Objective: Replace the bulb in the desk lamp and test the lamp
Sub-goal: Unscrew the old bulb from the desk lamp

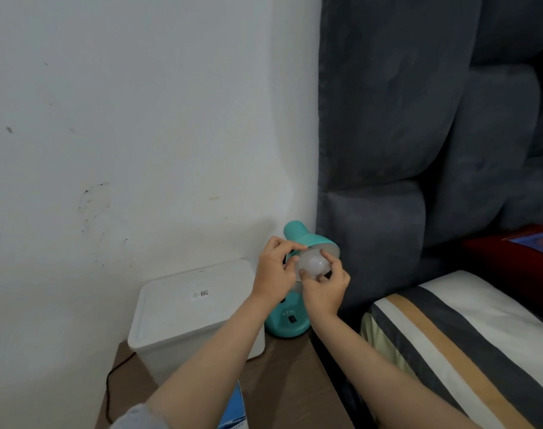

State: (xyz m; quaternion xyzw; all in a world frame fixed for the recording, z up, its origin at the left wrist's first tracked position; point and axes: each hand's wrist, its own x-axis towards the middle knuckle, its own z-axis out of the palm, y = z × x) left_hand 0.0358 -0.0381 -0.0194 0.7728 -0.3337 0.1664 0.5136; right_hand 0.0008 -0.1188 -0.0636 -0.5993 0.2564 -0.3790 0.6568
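**Bulb held at lamp shade opening**

White wall (140, 119) and wooden bedside table (282, 366) frame the work area. Frosted bulb (314, 265) sits at the mouth of the teal lamp shade (310, 241), unlit. Right hand (326, 291) grasps the bulb from below, fingertips closed around its globe. Left hand (275, 270) pinches the shade rim. Lamp base (287, 322) stands on the table beside a white lidded box (189, 308). Grey padded headboard (403, 134) and striped bedding (465, 335) lie to the right.

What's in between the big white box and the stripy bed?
In the head view, the teal lamp stands between the white box and the striped bed, on the brown table. Both forearms cross that gap too.
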